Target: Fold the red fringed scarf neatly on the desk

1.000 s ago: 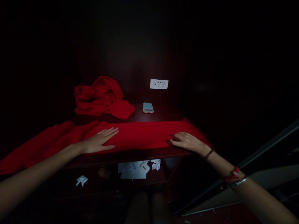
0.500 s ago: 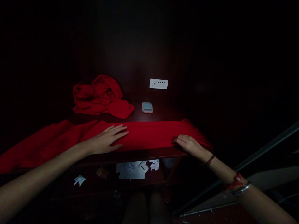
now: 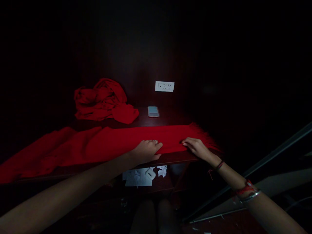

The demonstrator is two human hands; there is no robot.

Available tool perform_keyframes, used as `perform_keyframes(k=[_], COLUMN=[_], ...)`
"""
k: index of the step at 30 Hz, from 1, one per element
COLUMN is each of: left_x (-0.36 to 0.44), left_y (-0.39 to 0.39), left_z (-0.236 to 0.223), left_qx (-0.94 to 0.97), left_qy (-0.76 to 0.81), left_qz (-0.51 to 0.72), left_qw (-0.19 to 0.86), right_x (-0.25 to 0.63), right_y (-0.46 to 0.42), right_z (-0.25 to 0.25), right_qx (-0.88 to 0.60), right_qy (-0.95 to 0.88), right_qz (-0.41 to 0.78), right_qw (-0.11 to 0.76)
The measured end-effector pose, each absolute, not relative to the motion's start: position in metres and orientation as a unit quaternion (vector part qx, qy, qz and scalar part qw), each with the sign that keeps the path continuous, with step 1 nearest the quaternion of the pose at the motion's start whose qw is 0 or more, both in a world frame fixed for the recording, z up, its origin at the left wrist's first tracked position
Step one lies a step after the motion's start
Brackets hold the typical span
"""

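Observation:
A long red scarf (image 3: 102, 143) lies flat along the front of a dark wooden desk (image 3: 170, 118), its fringed end at the right. My left hand (image 3: 146, 150) curls over the scarf's near edge by the desk front, fingers closed on the cloth. My right hand (image 3: 195, 146) rests on the scarf's near edge close to the fringe, fingers bent and pinching the cloth. The two hands are a short way apart.
A crumpled red cloth (image 3: 104, 100) is heaped at the back left of the desk. A phone (image 3: 153, 111) lies at the back middle under a white wall socket (image 3: 164, 86). Torn white papers (image 3: 138, 177) lie on the shelf below. A slanted metal rail (image 3: 268, 159) runs at the right.
My left hand slid right along the scarf, from lying flat to gripping the near edge close to my right hand. The right hand stayed near the fringe and curled its fingers.

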State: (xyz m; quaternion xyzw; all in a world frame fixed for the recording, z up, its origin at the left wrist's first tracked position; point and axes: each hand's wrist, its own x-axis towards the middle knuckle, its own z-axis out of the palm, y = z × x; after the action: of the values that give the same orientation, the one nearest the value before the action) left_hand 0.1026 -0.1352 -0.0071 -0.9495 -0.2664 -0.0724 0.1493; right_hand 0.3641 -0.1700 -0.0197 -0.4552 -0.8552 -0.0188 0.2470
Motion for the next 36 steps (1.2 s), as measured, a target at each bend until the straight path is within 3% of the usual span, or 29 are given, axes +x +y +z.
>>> perform_keyframes(k=[9, 22, 36], left_x=[0.106, 0.080, 0.069], left_y=[-0.132, -0.156, -0.148], left_z=[-0.001, -0.011, -0.006], left_qx=[-0.945, -0.950, -0.957], left_qy=[-0.266, -0.233, -0.243], left_qz=[-0.047, -0.024, -0.022], left_qw=[0.184, 0.204, 0.160], right_x=[0.364, 0.376, 0.373], right_y=[-0.166, -0.186, -0.186], right_z=[-0.012, -0.023, -0.014], right_qx=[-0.450, -0.413, -0.429], right_qy=[-0.860, -0.887, -0.880], right_qz=[-0.005, -0.086, 0.003], right_qw=[0.240, 0.190, 0.202])
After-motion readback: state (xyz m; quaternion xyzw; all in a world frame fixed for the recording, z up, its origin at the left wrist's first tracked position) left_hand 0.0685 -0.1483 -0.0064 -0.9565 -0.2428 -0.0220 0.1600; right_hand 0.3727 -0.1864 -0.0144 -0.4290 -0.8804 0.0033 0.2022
